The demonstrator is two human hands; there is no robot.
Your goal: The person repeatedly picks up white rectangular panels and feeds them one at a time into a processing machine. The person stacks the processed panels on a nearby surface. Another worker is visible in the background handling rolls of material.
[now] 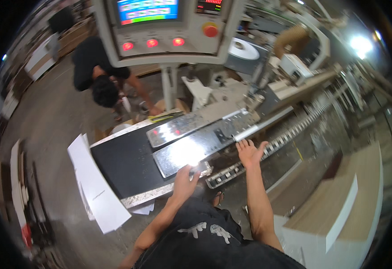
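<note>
My left hand [185, 183] is at the front edge of a shiny metal plate [185, 154] on the machine. Its fingers are bent around something small and greyish that I cannot make out. Farther right, my right hand [250, 154] is stretched out with the palm showing and the thumb apart. Its fingertips are close to the end of a narrow white strip [246, 133] lying along the machine; whether they touch it I cannot tell. Just below that hand runs a rail with a row of rollers [272, 148].
A control panel [169, 56] with a lit screen and red buttons stands above the machine. White boards [98, 190] lean at the left of a black bed [120, 163]. Behind it, another person [104, 74] bends down. Wood-look panels [330, 210] are at the right.
</note>
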